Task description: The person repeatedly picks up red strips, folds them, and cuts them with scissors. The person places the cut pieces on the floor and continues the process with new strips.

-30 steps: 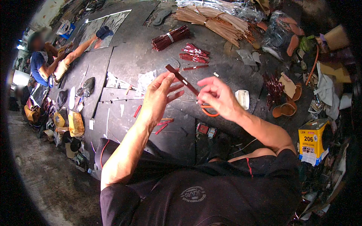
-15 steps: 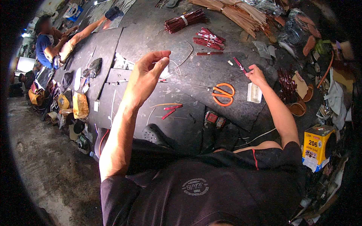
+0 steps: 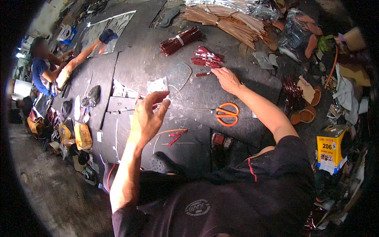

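Observation:
My right hand reaches across the dark work surface, its fingertips closed on the right end of a dark red strip. Just beyond lies a loose pile of short dark red strips with pale bands. My left hand hovers in front of a clear plastic piece, thumb and curved fingers apart. Nothing plainly sits in its grip. Orange-handled scissors lie between my forearms. Nearer to me are a few small red pieces.
A tied bundle of dark red strips and a large tan bundle lie farther back. A yellow can stands at right. Brown shoe parts lie beside more red strips. Another person sits at far left.
My right hand has moved left and inward with a red strip, from beside the scissors to near the red pile. My left hand has come lower. The whole view has shifted slightly.

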`<control>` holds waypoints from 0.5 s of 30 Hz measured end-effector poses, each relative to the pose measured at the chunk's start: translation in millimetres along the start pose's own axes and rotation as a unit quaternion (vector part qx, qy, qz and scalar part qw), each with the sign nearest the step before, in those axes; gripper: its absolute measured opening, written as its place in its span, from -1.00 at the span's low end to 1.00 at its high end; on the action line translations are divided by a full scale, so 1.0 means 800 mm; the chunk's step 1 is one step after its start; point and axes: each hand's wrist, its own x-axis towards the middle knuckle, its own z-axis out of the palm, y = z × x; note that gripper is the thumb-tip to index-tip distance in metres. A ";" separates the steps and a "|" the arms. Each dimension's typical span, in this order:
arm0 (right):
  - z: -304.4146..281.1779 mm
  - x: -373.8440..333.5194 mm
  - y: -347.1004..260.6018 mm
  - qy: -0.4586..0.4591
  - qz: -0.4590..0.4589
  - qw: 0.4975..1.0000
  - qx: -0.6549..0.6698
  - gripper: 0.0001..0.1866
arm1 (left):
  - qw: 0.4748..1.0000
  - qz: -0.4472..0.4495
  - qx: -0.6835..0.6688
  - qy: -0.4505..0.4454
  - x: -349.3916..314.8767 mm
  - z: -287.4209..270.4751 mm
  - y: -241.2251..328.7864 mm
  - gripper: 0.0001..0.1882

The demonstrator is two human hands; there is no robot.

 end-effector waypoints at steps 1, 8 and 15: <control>0.008 0.006 0.004 -0.011 -0.008 1.000 -0.021 -0.54 | 1.000 0.007 0.015 0.006 -0.001 0.001 -0.001 -0.68; 0.020 0.006 -0.001 0.001 0.072 0.997 -0.002 -0.68 | 0.998 0.010 0.064 -0.006 -0.004 0.008 0.000 -0.68; -0.079 0.008 -0.119 -0.065 0.236 0.822 0.513 -0.46 | 0.994 -0.064 -0.013 -0.084 0.003 0.032 -0.015 -0.55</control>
